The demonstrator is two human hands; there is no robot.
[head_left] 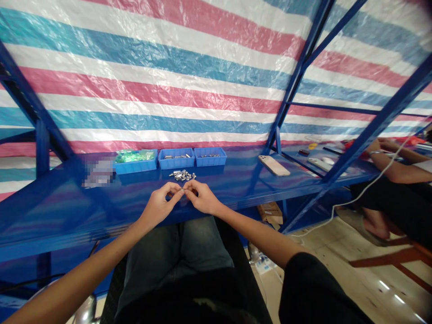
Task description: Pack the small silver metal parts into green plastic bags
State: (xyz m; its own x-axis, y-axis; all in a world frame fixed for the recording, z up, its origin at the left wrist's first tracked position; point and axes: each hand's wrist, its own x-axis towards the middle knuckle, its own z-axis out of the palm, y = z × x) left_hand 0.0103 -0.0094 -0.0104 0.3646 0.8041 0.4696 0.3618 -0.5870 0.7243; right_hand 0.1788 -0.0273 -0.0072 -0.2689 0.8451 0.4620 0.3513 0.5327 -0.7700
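My left hand (164,200) and my right hand (200,196) meet fingertip to fingertip above the front part of the blue table (135,195). Both are closed in a pinch. Whatever lies between the fingertips is too small and too covered to name. Just beyond them sits a loose pile of small shiny metal parts (183,175). Behind the pile stand two blue bins, the middle bin (177,163) and the right bin (212,160), each with small metal pieces inside. A third, left bin (137,168) holds green plastic bags (134,155).
A blurred-out plastic packet (99,172) lies left of the bins. To the right rests a phone (274,165). Blue metal posts (292,85) rise from the table before a striped plastic sheet (168,76). A white cable (367,186) hangs near another person's arm (398,168) at far right.
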